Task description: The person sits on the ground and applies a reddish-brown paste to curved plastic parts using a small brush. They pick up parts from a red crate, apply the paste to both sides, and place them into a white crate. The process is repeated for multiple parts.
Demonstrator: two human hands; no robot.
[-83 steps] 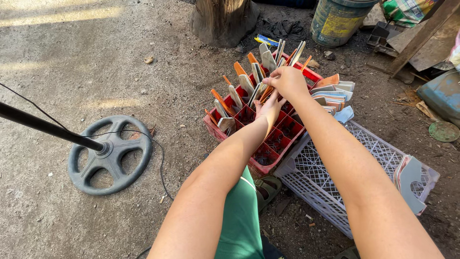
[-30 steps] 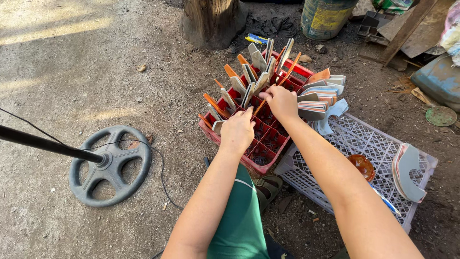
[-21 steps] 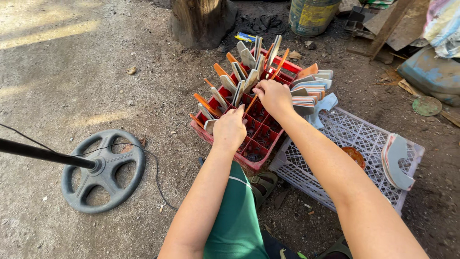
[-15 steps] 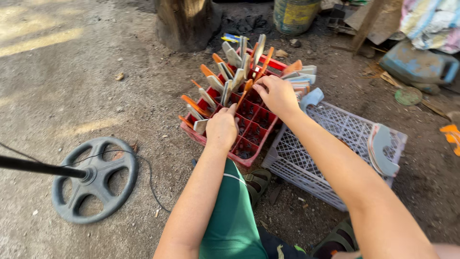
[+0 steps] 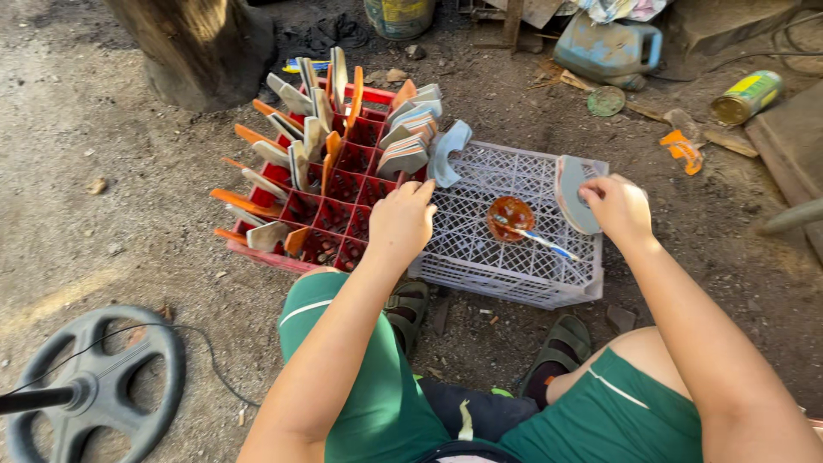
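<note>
While crouched: two crates (image 5: 514, 274), two hands (image 5: 401, 221).

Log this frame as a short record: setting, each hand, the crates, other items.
setting: dirt ground outdoors, seen from above a seated person
left hand: rests on edge of red crate, holding nothing visible
right hand: grips a grey curved sole piece at rim of white crate
red crate: divided cells with grey and orange sole pieces standing in them
white crate: upside down, orange dish on top
other: wheel-shaped stand base, blue jerrycan, tin can
</note>
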